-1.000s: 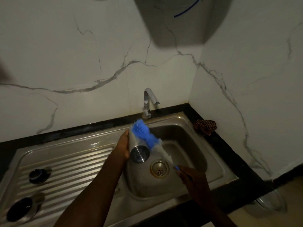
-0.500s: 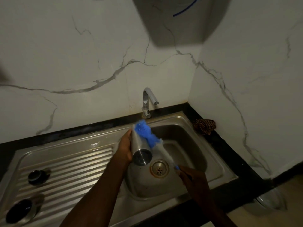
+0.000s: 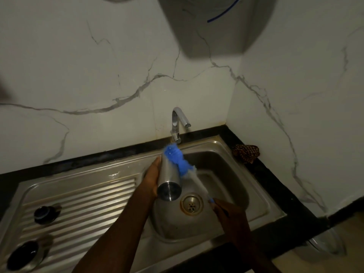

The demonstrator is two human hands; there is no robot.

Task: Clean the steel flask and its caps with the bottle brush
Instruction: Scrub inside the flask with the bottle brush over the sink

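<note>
Two bare, sleeveless forearms (image 3: 118, 229)

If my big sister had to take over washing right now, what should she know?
Left hand grips the steel flask, held tilted over the sink, base toward the camera.
Right hand holds the bottle brush by its handle; the blue bristles lie against the flask's outside, near its far end.
Two caps sit on the draining board, untouched.
The tap shows no water running.
Left to do: finish the flask, then scrub both caps.
</note>
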